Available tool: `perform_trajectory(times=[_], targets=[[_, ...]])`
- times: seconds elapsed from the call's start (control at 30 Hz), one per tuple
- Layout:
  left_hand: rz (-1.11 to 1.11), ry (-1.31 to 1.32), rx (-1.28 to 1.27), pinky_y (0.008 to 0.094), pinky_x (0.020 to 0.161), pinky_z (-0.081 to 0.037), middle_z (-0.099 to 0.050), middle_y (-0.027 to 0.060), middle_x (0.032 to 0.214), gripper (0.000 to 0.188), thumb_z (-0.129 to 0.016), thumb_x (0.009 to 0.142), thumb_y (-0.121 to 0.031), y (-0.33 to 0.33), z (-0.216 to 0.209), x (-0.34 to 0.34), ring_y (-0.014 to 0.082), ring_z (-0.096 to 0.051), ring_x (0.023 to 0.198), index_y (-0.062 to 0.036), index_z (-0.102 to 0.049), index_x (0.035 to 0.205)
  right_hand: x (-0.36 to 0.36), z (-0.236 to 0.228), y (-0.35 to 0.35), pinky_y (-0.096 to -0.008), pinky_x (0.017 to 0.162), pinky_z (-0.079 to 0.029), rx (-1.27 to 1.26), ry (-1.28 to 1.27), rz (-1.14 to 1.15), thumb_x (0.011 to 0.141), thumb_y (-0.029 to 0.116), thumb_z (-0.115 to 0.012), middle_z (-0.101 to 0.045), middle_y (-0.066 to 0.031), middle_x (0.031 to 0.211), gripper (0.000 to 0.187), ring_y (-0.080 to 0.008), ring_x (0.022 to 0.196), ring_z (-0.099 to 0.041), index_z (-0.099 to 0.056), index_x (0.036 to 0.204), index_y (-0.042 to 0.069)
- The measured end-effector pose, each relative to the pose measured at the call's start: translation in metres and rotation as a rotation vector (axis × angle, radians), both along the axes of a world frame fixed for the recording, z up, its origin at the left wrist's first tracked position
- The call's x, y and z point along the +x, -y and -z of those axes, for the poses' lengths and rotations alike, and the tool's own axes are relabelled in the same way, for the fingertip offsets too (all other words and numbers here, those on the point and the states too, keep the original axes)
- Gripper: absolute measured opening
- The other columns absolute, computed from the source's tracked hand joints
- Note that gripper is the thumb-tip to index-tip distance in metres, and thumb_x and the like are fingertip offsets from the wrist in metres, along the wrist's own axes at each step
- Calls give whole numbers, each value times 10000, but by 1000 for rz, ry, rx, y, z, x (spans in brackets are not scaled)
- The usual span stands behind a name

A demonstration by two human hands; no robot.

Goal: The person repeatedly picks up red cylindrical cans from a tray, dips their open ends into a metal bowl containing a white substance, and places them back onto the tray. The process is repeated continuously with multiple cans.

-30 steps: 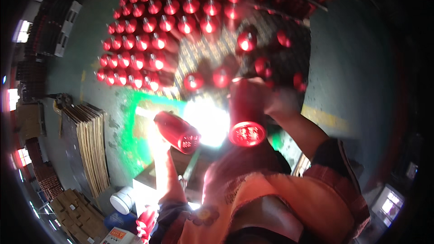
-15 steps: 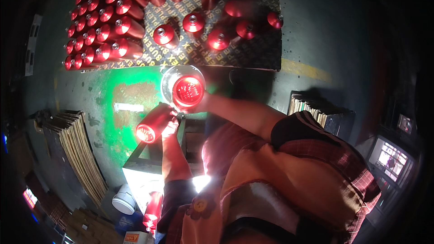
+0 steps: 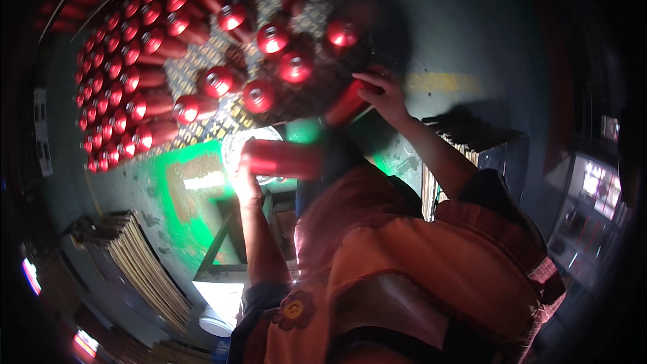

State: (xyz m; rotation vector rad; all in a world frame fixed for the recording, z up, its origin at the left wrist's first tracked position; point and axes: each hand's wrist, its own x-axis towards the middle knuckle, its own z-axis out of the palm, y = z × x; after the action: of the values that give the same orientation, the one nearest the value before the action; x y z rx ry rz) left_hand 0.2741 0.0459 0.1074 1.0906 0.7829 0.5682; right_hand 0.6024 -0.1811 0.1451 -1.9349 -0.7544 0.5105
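1. The right hand (image 3: 381, 91) is clenched around a red cylinder (image 3: 347, 102), reaching out toward the diamond-plate surface (image 3: 232, 118) where many red cylinders (image 3: 135, 81) stand in rows
2. The left hand (image 3: 246, 178) grasps a second red cylinder (image 3: 280, 160), lying sideways near the chest
3. Judged step: setting the right one down among the loose ones (image 3: 283, 61)
4. Next calls for an upright placing in a gap, without knocking neighbours
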Motion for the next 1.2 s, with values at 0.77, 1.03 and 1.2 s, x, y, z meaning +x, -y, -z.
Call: perform_trajectory(times=[0.77, 1.03, 1.2], targets=[[461, 102, 918, 374, 831, -549, -713, 113, 1011, 150, -761, 838, -57, 73, 40, 253, 274, -674, 921, -25, -751, 985, 54, 58, -38, -370, 830, -558, 59, 396, -87, 889, 173, -658, -626, -63, 1143, 312, -242, 1031, -648, -685, 1199, 185], [-6, -113, 601, 362, 847, -555, -626, 141, 1296, 581, -656, 959, -184, 28, 41, 213, 226, -667, 1009, -41, -433, 1476, 80, 47, -94, -439, 714, -529, -124, -28, 166, 807, 377, -741, -701, -151, 834, 804, -327, 800, -701, -391, 1502, 174], [143, -273, 562, 277, 737, -548, -681, 106, 1158, 433, -669, 953, -172, -6, 40, 216, 167, -657, 931, -23, -582, 1351, 83, 60, -118, -464, 738, -528, -86, 39, 147, 798, 327, -705, -710, -133, 875, 394, -350, 824, -689, -631, 1162, 195]])
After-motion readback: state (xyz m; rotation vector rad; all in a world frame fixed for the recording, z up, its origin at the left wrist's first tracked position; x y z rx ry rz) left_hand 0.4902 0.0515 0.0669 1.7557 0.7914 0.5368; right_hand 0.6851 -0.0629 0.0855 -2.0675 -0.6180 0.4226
